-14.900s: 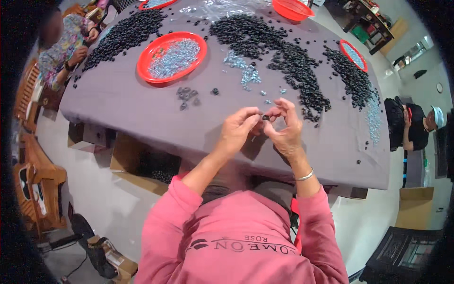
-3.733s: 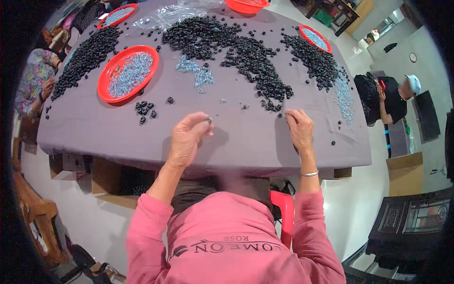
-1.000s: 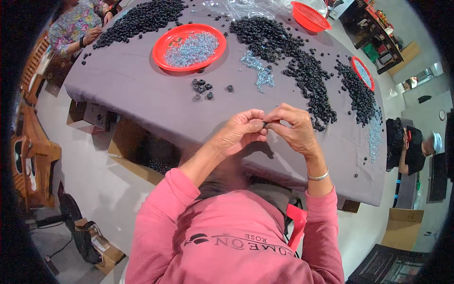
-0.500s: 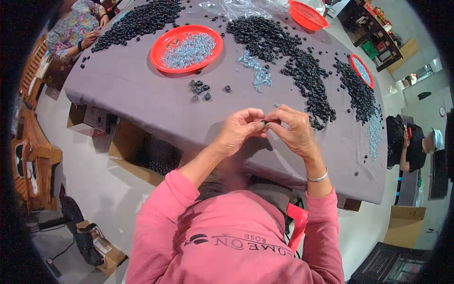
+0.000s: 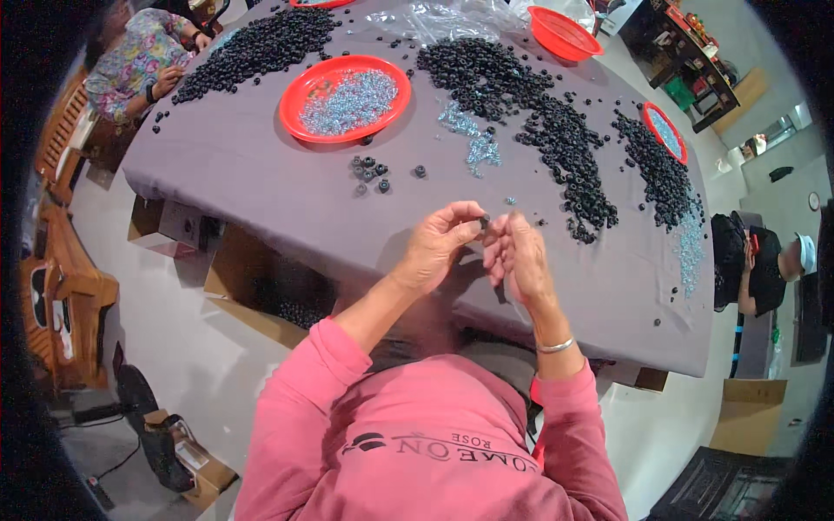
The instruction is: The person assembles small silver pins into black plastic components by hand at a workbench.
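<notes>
Seemingly mid-fitting, your left hand [image 5: 433, 249] pinches a small black piece [image 5: 484, 223] at its 2 o'clock while your right hand [image 5: 525, 266] curls loosely, its contents unclear; the next move likely calls for steady alignment.

Even indoor light, its source out of view, washes the grey tablecloth [image 5: 261, 195] before me; the left hand [image 5: 434, 247] and right hand [image 5: 526, 265] cast soft shadows below. Clear plastic [image 5: 434, 19] glints. A cardboard box [image 5: 230, 265] underneath sits in dimness. The tablecloth's edge bows; the view's 4 corners go black.
</notes>
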A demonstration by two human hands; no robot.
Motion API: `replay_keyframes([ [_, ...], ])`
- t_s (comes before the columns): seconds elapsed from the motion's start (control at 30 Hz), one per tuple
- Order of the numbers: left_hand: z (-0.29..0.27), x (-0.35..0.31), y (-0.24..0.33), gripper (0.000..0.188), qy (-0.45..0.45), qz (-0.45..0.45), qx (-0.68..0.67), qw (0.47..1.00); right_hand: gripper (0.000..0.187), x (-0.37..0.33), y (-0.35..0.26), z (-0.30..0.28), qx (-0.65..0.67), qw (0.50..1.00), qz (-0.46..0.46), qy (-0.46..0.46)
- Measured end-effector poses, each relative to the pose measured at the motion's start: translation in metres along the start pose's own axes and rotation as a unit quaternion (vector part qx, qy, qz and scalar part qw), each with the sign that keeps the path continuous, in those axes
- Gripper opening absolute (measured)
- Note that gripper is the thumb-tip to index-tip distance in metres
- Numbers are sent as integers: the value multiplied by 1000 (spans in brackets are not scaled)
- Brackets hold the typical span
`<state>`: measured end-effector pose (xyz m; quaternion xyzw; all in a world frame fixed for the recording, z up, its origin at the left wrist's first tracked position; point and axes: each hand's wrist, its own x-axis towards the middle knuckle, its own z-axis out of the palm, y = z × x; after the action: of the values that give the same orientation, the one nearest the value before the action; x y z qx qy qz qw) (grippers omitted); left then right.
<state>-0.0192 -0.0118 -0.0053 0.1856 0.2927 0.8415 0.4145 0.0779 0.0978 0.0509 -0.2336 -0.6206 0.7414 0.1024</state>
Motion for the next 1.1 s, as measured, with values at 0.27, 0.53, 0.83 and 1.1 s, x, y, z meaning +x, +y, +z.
replay_keyframes([
  [0.27, 8, -4, 8, 15, -11, 22, 32, 999, 39, 6, 2, 14, 76, 995, 58, -16],
  [0.53, 8, -4, 0, 12, 57, 67, 75, 993, 30, 11, 7, 18, 160, 985, 66, -27],
  [0.83, 2, -3, 3, 14, 10, 116, 208, 971, 24, 8, 8, 4, 151, 983, 50, -87],
  [1.1, 8, -2, 11, 16, -39, 103, 276, 955, 20, 0, 9, 6, 208, 972, 103, -46],
])
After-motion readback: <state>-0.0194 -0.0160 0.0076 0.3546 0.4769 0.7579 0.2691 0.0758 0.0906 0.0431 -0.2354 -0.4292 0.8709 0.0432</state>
